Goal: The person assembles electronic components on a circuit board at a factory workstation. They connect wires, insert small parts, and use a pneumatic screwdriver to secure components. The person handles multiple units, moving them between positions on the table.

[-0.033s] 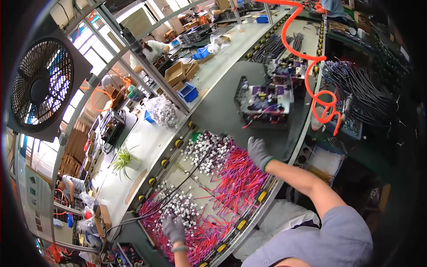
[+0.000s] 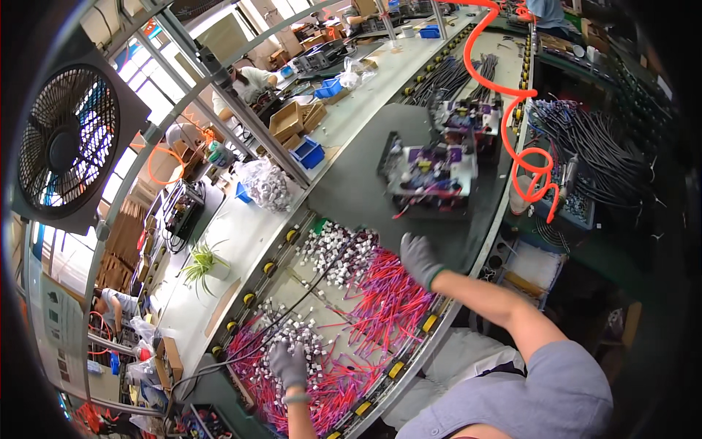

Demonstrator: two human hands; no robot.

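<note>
My left hand [image 2: 289, 366], in a grey glove, hovers over or rests on a heap of small white connectors [image 2: 292, 333] and red-purple wires [image 2: 344, 395]; its fingers look apart, and no held thing shows. My right hand [image 2: 420, 261], also gloved, is beside the far end of a second heap of red wires [image 2: 391, 293], its fingers stretched forward with nothing visible in them. Beyond it stands an open unit with exposed boards and wiring [image 2: 431, 172] on the dark belt [image 2: 344, 183]. A similar unit [image 2: 468, 117] is just behind.
A black cable [image 2: 270, 329] crosses the heaps. A coiled orange air hose [image 2: 534, 154] hangs at the right, near bundled dark cables [image 2: 607, 154]. Blue bins [image 2: 308, 152], a plant [image 2: 203, 263] and a bagged pile [image 2: 265, 186] stand on the left bench. A fan [image 2: 67, 150] hangs far left.
The nearer unit has shifted slightly left and toward me. My right hand has moved a little left and nearer; my left hand has moved slightly forward.
</note>
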